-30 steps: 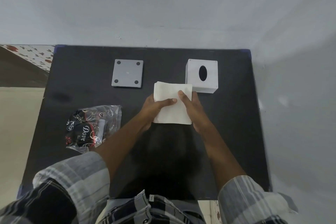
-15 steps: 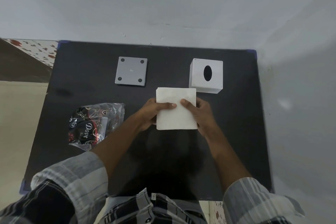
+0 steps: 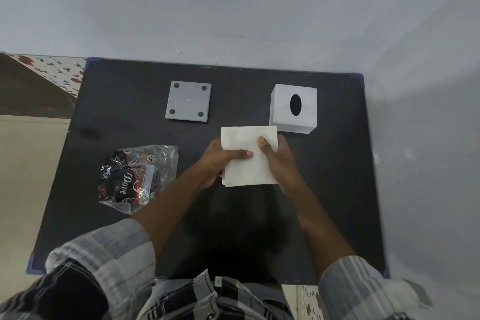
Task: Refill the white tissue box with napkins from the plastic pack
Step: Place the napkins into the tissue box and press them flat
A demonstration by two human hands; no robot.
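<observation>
Left hand (image 3: 220, 161) and right hand (image 3: 278, 161) side by side, thumbs on top — both gripping

The fingers of the left hand (image 3: 217, 161) and right hand (image 3: 279, 161) lie mostly under the napkin stack (image 3: 249, 156), so only the thumbs show on top. How many napkins the stack holds cannot be told. Left of the left hand, the plastic pack (image 3: 137, 179) is crumpled and glossy; whether anything is inside is unclear. Just beyond the right hand, the oval slot of the white tissue box (image 3: 294, 108) is dark, its inside hidden. Both plaid sleeves (image 3: 109, 254) are cut off by the bottom edge.
</observation>
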